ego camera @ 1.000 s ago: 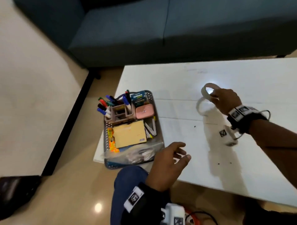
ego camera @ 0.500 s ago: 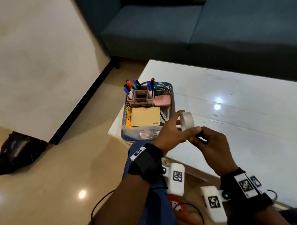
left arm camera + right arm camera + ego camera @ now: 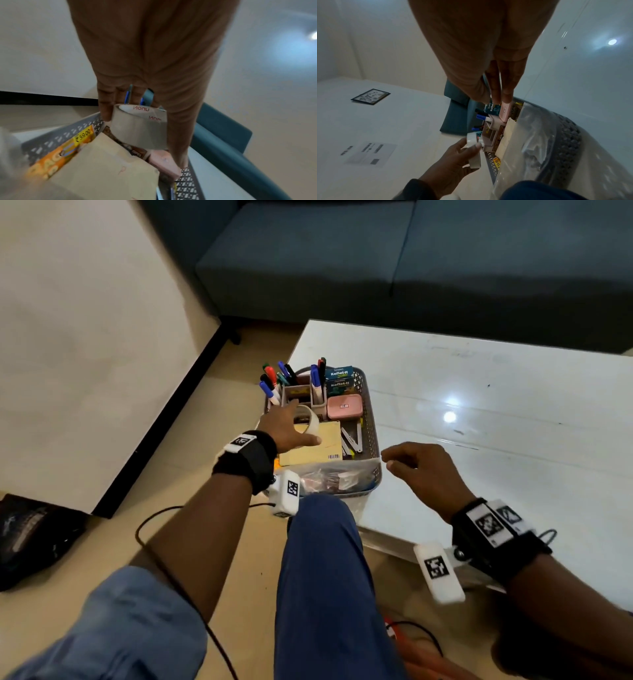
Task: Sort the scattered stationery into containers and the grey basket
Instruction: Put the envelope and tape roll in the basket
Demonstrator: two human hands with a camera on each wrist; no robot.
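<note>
My left hand point(image 3: 295, 423) grips a roll of beige tape point(image 3: 311, 420) just above the grey basket point(image 3: 372, 429), beside the pink pen organiser point(image 3: 307, 396). The left wrist view shows the tape point(image 3: 139, 130) pinched between fingers and thumb over a brown envelope point(image 3: 109, 169). The right wrist view also shows the tape point(image 3: 473, 152) in that hand. My right hand point(image 3: 406, 460) hovers over the table by the basket's front right corner, fingers loosely curled and holding nothing.
The basket holds markers point(image 3: 274, 381), blue boxes point(image 3: 339, 380), a pink case point(image 3: 344, 406), the envelope point(image 3: 315, 447) and a plastic bag point(image 3: 339, 478). It stands at the white table's point(image 3: 496, 405) left corner. A blue sofa point(image 3: 376, 268) lies beyond, and my knee point(image 3: 325, 542) is below.
The tape passed from my right hand to my left. My left hand then carried it left, over the basket. My right hand let go and stayed near the table's front edge.
</note>
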